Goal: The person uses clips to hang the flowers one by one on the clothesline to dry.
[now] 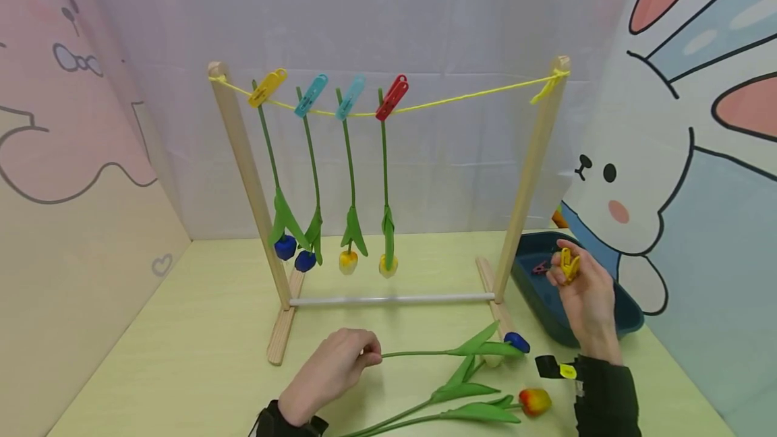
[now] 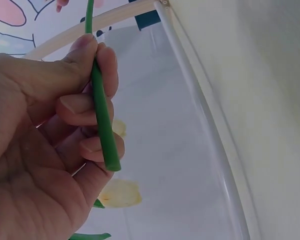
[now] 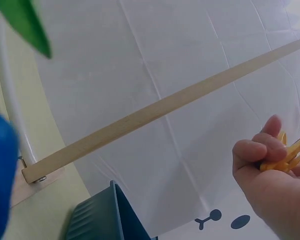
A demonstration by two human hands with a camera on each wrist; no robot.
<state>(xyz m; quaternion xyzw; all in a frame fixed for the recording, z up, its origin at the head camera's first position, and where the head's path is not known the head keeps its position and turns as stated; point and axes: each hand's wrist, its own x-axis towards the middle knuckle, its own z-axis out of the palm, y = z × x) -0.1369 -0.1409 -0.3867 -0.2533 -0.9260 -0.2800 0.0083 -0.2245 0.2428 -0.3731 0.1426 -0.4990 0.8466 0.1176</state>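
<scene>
My left hand [image 1: 336, 371] pinches the green stem of a blue tulip [image 1: 516, 342], held level above the table. In the left wrist view, the cut end of the stem [image 2: 106, 135] sticks out below the curled fingers. A yellow clothespin [image 1: 569, 266] is in my right hand [image 1: 587, 299], gripped over the dark bin; the right wrist view also shows this clothespin [image 3: 294, 156] between fingers and thumb. Several tulips hang head down from a yellow cord [image 1: 473, 95]. A yellow clothespin [image 1: 267, 88], two blue ones and a red clothespin [image 1: 392, 98] clip their stems.
The cord spans two wooden posts [image 1: 531, 181] joined by a white bar [image 1: 391, 300]. A red-yellow tulip [image 1: 535, 402] and another, its pale head partly hidden, lie at the front. The dark bin [image 1: 540, 312] at right contains a purplish clothespin [image 1: 540, 268].
</scene>
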